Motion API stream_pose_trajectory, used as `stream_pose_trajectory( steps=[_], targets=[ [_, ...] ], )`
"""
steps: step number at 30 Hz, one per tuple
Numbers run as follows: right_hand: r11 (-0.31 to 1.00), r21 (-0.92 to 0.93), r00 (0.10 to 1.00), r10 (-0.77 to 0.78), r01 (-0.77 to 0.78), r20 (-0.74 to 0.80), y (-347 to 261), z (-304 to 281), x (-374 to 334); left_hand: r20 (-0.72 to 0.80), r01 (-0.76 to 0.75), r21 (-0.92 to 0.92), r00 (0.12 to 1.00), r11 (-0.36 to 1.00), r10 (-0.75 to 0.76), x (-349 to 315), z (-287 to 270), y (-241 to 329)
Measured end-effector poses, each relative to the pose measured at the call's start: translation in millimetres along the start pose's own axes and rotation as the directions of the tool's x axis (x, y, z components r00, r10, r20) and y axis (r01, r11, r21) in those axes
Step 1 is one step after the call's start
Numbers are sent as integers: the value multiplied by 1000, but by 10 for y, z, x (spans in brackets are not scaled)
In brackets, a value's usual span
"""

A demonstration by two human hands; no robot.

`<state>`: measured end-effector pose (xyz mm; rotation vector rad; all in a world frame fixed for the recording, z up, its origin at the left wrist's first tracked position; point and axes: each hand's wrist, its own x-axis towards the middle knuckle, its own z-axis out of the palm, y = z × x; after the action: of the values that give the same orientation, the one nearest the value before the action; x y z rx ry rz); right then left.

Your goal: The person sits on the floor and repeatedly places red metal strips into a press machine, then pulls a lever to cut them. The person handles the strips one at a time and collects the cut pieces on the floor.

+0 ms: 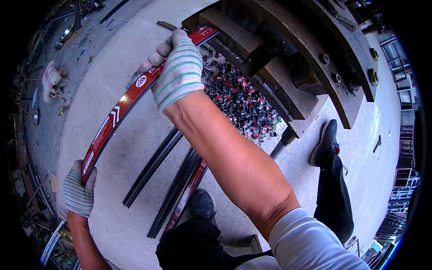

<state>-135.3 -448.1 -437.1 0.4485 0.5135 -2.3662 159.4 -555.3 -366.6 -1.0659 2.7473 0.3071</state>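
Observation:
A long red-faced profile strip point(121, 106) with white markings and a dark edge runs from lower left to the machine at the top. My left hand point(80, 189), in a striped knit glove, is closed around its lower end. Farther up, my right hand point(177, 67) grips it from above, in a matching glove with dirty fingertips. The strip's far end reaches the edge of a heavy, dark steel machine point(270, 45) with thick plates and bolts. Whether that end touches the machine, I cannot tell. My right forearm crosses the middle of the view.
Under the machine lies a heap of small red and black offcuts point(243, 101). Dark profile strips point(153, 166) and another red-faced strip point(186, 195) lie on the concrete floor near my shoes. A crumpled bag point(54, 81) and scattered scrap are at left; stacked frames point(407, 171) at right.

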Motion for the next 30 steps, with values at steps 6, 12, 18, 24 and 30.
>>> stream_pose_trajectory(
  steps=[6,12,18,24,30],
  targets=[
    [999,47,993,-9,3,118,30,-46,-25,-116,-53,51,991,997,59,21,98,-147],
    [994,112,973,-37,11,228,51,-142,92,-112,-92,55,989,994,98,92,183,-229],
    [999,44,981,-10,2,193,30,-89,1,-168,-117,28,978,993,121,92,231,-319],
    [999,16,989,-48,46,143,20,-28,8,-125,-70,93,989,993,81,86,75,-151],
    [1000,14,995,-1,-1,101,28,-47,55,-12,9,44,1000,999,-9,74,-36,-73]
  ],
)
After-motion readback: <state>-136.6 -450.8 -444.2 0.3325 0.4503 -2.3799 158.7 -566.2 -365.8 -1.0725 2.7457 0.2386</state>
